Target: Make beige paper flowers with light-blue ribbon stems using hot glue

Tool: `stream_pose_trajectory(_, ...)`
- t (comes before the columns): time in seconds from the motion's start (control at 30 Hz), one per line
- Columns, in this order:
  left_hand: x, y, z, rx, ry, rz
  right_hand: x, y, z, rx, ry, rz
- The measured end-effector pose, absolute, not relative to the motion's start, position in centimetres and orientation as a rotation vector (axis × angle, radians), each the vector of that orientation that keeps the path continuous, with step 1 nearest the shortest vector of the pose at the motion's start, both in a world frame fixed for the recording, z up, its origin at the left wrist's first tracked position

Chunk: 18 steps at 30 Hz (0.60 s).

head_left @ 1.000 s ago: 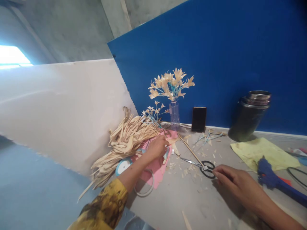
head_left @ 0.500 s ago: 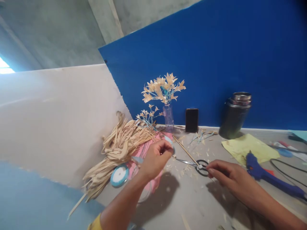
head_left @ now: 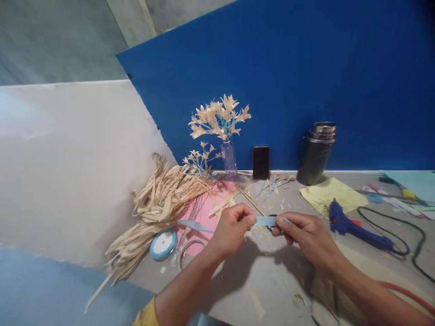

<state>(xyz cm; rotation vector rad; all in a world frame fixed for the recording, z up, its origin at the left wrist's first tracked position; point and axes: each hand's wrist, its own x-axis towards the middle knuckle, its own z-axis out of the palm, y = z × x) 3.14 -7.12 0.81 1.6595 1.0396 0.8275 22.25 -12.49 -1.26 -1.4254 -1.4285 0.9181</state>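
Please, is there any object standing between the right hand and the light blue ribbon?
Nothing visible stands between them: the right hand pinches the light blue ribbon directly, and the left hand grips it opposite. The blue glue gun lies to the right, outside that space.

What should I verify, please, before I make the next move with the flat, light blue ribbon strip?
1. Left hand pinches the light blue ribbon strip: ok.
2. Right hand also pinches it: ok.
3. Strip straight between the hands: ok.
4. Grey, flat tabletop free of pale, dry scraps: not ok, some lie scattered.
5. Blue, pistol-shaped glue gun apart from both hands: ok.
6. Glue gun hot: cannot tell.
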Motion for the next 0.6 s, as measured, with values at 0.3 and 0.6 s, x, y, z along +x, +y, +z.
stream_pose_trajectory(0.3,0.2,-9.2,2.2,1.896,1.306,1.224,22.9,-12.5,-1.3,-1.493,-1.352,0.856)
stream_pose_trajectory(0.6,1.2,-15.8,-4.3,0.590,0.822,0.878,19.8,-17.6,-2.1,-0.997,-2.052,0.336)
